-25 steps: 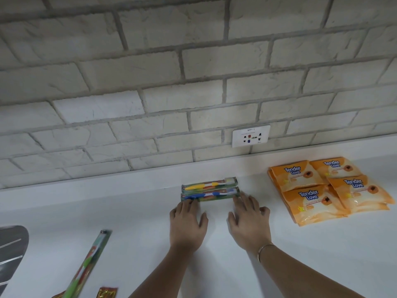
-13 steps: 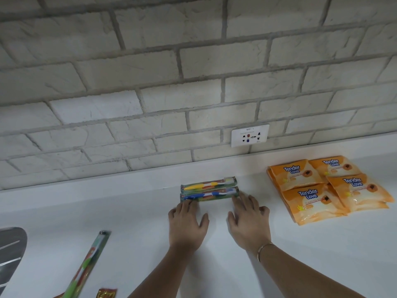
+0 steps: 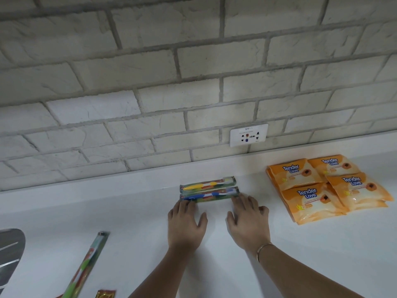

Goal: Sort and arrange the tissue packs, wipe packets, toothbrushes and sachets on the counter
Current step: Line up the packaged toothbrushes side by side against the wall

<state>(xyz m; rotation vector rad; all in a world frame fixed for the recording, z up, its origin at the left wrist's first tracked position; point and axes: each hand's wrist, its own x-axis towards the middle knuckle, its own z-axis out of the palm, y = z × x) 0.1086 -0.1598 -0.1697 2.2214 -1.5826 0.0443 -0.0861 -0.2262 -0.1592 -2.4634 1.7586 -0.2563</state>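
Left hand [image 3: 185, 226] and right hand [image 3: 247, 224] flat, fingers straight, tips on blue toothbrush [image 3: 209, 195]. Nudge both ends evenly, keeping it square against yellow toothbrush [image 3: 207, 184] beyond.

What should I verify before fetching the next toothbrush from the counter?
1. Pair aligned: the yellow toothbrush pack and blue toothbrush pack lie parallel, side by side. Ok.
2. Hands free: the left hand and right hand have flat fingers at the blue pack's ends and grip nothing. Ok.
3. All toothbrushes together: the third toothbrush pack lies apart and angled, near left. Not ok.
4. The wipe packets are grouped, separate from the toothbrushes. Ok.
5. Sachet sorted: it is cut off by the frame edge. Cannot tell.
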